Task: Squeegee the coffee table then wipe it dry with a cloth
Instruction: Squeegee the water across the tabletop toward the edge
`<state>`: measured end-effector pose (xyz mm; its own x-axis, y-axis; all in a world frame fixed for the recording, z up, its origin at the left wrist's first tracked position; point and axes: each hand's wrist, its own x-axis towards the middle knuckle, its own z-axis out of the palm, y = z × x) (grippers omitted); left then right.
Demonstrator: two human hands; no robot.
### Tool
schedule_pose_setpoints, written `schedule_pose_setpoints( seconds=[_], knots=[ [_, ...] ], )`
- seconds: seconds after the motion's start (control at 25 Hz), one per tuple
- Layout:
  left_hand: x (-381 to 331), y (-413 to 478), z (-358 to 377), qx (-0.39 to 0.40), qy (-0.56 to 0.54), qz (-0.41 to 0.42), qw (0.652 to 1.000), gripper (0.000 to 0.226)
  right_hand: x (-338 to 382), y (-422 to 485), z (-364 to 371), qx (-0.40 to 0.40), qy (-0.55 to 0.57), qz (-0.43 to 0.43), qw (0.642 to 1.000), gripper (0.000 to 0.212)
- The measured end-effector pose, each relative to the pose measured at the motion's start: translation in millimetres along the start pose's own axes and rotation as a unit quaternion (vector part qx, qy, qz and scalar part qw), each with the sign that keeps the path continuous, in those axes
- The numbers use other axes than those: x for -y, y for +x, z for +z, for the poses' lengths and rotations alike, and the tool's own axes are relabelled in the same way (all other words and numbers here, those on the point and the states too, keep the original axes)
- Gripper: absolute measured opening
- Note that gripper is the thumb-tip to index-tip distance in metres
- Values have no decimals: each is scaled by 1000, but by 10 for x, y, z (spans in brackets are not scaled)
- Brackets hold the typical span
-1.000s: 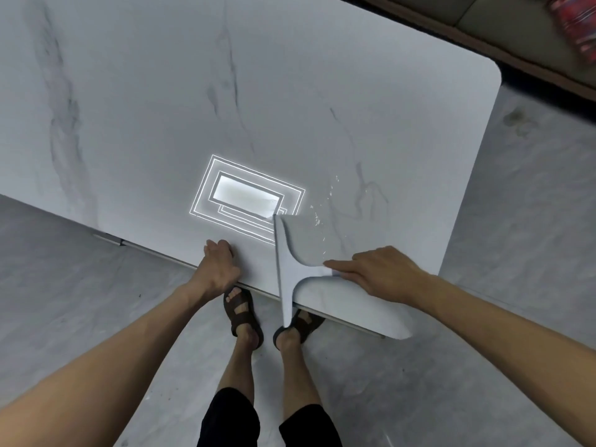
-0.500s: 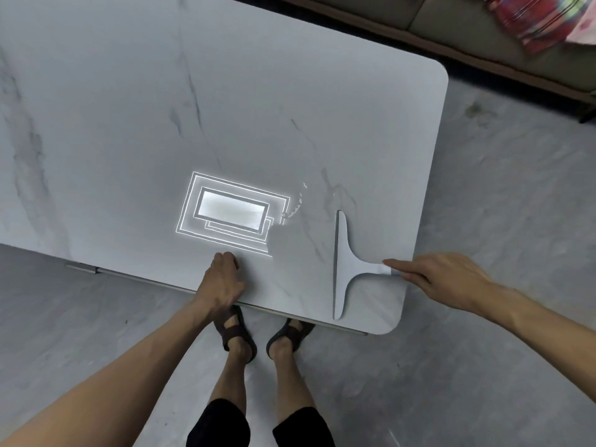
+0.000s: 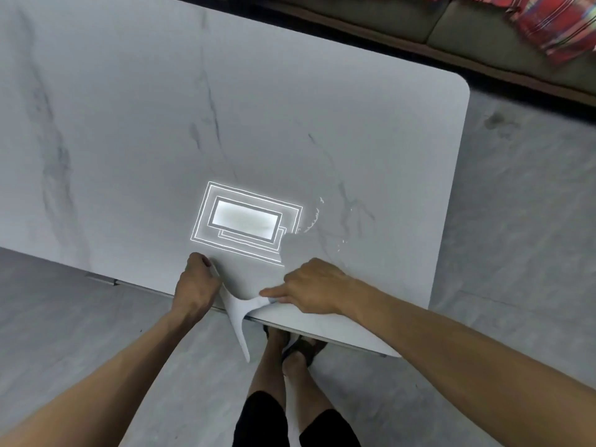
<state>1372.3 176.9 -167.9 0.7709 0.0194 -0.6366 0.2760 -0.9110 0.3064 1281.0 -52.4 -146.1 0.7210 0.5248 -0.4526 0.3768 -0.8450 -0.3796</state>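
Note:
A white squeegee (image 3: 238,309) lies across the near edge of the marble coffee table (image 3: 290,130), its blade slanting from the tabletop out over the floor. My right hand (image 3: 311,287) holds its handle, index finger stretched along it. My left hand (image 3: 193,287) rests curled on the table's near edge, touching the blade's upper end. Water beads and streaks (image 3: 314,217) glint right of a bright ceiling-light reflection (image 3: 246,221). No cloth is on the table.
A dark sofa (image 3: 467,30) runs along the far side with a red patterned fabric (image 3: 548,24) on it. Grey floor (image 3: 516,221) surrounds the table. My sandalled feet (image 3: 296,346) stand under the near edge.
The squeegee was swept right toward the table's end, then came back left to the near edge beside my left hand, its blade now hanging partly off the table. My left hand stayed put.

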Motion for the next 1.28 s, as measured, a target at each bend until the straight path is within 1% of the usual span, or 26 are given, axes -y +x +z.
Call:
schedule_pose_setpoints(
  seconds=[0.12,0.24,0.36,0.56,0.68,0.76,0.84,0.92,1.04,1.12,1.16,1.2,1.28],
  knots=[
    [-44,129,-33,9,2,7,1000,18,-184,164,-103,-22,36,28,999,41],
    [-200,177,-35,39,9,22,999,26,-521,20,-199,-52,84,106,989,38],
    [-428,197,1,62,29,72,995,27,-865,-393,-220,-71,124,206,968,38],
    [-869,238,97,49,94,190,976,20,-1193,-1227,-115,-85,120,329,933,39],
    [-1072,279,160,57,109,211,970,20,-1209,-1574,-113,-88,117,378,914,40],
    [-1181,302,179,50,106,223,968,21,-1233,-1640,-242,-118,136,397,900,42],
    [-1260,345,186,43,89,229,968,24,-1345,-1505,-487,-166,179,405,881,41],
    [-1303,421,172,43,72,226,970,28,-1551,-1163,-807,-204,225,421,855,42],
    [-1358,564,125,48,67,219,972,32,-1966,-468,-1254,-254,312,450,797,49],
    [-1371,655,105,48,78,225,970,32,-2192,-79,-1419,-291,355,461,759,50],
    [-1374,696,93,51,84,227,969,33,-2268,69,-1452,-303,363,469,746,49],
    [-1395,722,86,53,89,227,968,34,-2311,161,-1456,-305,359,479,741,48],
    [-1447,734,117,57,113,226,966,35,-2279,146,-1398,-288,332,492,751,46]
  ],
)
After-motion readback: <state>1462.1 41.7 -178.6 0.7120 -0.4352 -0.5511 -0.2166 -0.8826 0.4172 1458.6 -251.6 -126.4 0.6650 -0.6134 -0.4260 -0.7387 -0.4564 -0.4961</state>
